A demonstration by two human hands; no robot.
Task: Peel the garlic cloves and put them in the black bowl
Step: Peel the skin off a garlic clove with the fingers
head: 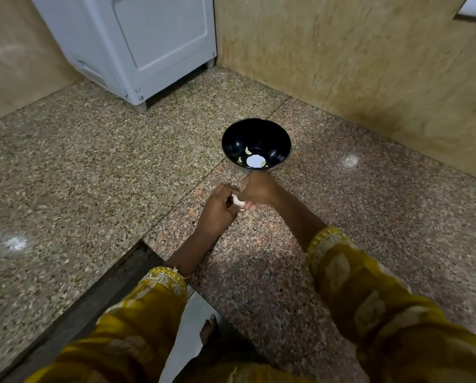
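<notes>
Small whitish garlic clove (237, 201) held between both hands, just near side of glossy round black bowl (232, 139). Left hand (217, 210) fingers curl round clove; right hand (257, 190) fingers pinch it from right. Pale peeled cloves (248, 150) lie in bowl bottom. Bowl stands on speckled granite floor (93, 175). Pale grey boxy appliance (137, 45) far left.

garlic (236, 200) mostly hidden between left hand (217, 207) and right hand (259, 189), white appliance (137, 45) cropped
</notes>
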